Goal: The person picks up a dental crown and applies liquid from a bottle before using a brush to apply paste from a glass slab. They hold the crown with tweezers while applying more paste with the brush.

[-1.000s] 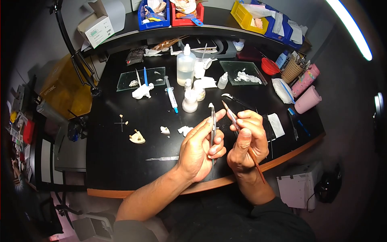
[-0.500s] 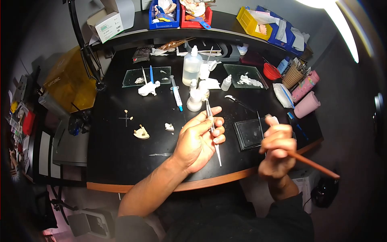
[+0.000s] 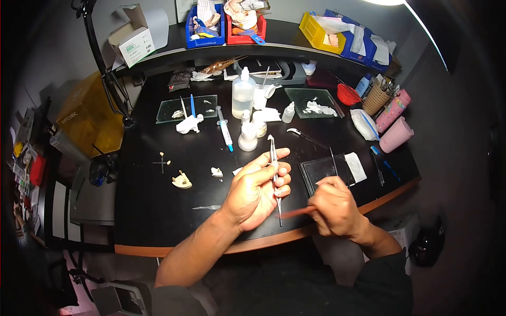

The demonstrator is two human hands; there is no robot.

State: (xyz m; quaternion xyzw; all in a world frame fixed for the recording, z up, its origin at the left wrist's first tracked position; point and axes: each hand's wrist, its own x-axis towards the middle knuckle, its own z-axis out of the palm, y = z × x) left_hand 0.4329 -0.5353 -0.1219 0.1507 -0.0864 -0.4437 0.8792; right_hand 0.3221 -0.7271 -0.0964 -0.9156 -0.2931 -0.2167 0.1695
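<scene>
My left hand (image 3: 255, 192) is closed round metal tweezers (image 3: 274, 158), held upright, with a small white piece (image 3: 271, 137) at their tips. To the right, my right hand (image 3: 336, 206) is wrapped round a brush-like tool with a reddish-brown handle (image 3: 298, 213), whose end points left, blurred, by the lower end of the tweezers. A thin dark rod (image 3: 333, 160) rises above the right hand, over a black flat case (image 3: 316, 176). Beyond the tweezers stand a small white-filled bottle (image 3: 247, 139) and a large clear bottle (image 3: 243, 95).
Two glass plates (image 3: 203, 102) (image 3: 303, 95), a syringe (image 3: 225, 131), a scalpel handle (image 3: 206, 207) and pale dental models (image 3: 182, 180) lie on the black table. A red bowl (image 3: 348, 95) and pink cup (image 3: 396, 135) stand at the right. Coloured bins (image 3: 205, 39) line the shelf.
My right hand has moved left and turned; its brown handle now points left instead of right. The left hand stays nearly in place. The view has shifted slightly.
</scene>
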